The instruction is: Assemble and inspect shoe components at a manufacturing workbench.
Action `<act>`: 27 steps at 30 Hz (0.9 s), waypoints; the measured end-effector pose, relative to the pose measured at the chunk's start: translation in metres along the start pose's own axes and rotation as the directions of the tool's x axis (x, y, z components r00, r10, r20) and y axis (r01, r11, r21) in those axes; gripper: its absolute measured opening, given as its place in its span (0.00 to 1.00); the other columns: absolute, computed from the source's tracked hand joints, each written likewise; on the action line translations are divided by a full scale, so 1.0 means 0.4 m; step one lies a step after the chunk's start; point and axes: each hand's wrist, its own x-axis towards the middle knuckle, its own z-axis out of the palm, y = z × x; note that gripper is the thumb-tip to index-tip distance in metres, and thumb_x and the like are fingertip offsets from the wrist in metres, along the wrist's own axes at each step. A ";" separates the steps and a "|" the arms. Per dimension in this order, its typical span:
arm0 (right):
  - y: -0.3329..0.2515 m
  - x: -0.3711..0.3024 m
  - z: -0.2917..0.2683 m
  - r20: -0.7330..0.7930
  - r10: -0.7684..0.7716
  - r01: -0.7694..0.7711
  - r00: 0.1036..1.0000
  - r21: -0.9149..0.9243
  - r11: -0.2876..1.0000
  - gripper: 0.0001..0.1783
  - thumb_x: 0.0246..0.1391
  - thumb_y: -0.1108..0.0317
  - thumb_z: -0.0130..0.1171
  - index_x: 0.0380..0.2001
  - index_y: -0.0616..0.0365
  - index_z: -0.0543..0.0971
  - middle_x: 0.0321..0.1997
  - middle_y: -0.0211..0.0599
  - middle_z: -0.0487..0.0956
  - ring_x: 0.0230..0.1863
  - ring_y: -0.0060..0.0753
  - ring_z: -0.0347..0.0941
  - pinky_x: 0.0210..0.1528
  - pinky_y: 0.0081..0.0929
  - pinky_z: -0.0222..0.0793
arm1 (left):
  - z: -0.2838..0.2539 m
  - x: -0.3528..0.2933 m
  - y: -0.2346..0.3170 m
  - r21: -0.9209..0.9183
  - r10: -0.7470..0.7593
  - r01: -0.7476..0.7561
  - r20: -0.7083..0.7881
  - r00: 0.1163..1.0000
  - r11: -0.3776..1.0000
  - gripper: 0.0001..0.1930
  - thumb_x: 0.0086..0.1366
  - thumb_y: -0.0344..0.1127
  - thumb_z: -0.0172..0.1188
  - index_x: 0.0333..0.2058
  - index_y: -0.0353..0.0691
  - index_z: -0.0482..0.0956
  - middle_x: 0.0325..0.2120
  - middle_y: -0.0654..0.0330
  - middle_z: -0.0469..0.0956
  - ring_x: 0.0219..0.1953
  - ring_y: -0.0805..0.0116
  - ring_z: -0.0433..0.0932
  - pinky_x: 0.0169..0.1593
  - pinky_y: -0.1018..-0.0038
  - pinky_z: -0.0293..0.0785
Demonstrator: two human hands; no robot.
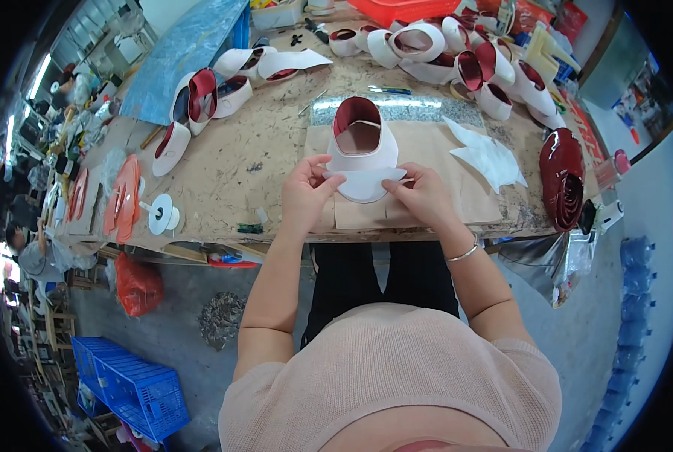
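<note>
My left hand and my right hand pinch the two ends of a small curved white piece between thumb and fingers. It lies against the near end of a white shoe upper with dark red lining, whose opening points up and away from me. Whether the piece is fixed to the upper, I cannot tell. Both rest over a brown paper-like sheet at the table's near edge. Right of them lie white pointed cut pieces.
More white uppers with red lining stand far left, and others are heaped far right. A dark red stack of curved pieces sits at the table's right end. Left are a white spool and orange-red cut pieces. Blue crates stand on the floor.
</note>
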 end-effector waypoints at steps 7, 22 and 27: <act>0.031 0.037 -0.005 0.001 -0.119 0.115 0.993 -0.256 0.960 0.15 0.44 0.65 0.64 0.30 0.68 0.80 0.28 0.35 0.74 0.26 0.26 0.69 0.32 0.23 0.67 | 0.003 0.035 -0.031 0.074 -0.014 0.012 0.028 1.000 0.997 0.23 0.51 0.25 0.68 0.47 0.34 0.74 0.25 0.65 0.77 0.26 0.82 0.73 0.30 0.84 0.71; 0.027 0.083 0.002 0.029 -0.178 0.153 0.984 -0.655 0.740 0.13 0.39 0.65 0.64 0.26 0.63 0.77 0.33 0.45 0.75 0.35 0.47 0.74 0.39 0.38 0.70 | 0.031 -0.014 -0.068 0.652 0.579 -0.592 0.277 0.767 0.473 0.28 0.51 0.36 0.68 0.51 0.36 0.71 0.51 0.50 0.70 0.54 0.51 0.70 0.55 0.63 0.67; 0.044 0.091 -0.048 -0.159 -0.296 0.155 0.942 -0.578 0.801 0.18 0.39 0.69 0.64 0.35 0.63 0.74 0.38 0.47 0.74 0.39 0.50 0.73 0.42 0.40 0.70 | 0.155 -0.114 -0.019 0.761 0.263 -0.572 0.510 0.819 0.306 0.56 0.34 0.58 0.73 0.58 0.28 0.60 0.60 0.43 0.60 0.63 0.46 0.57 0.64 0.54 0.52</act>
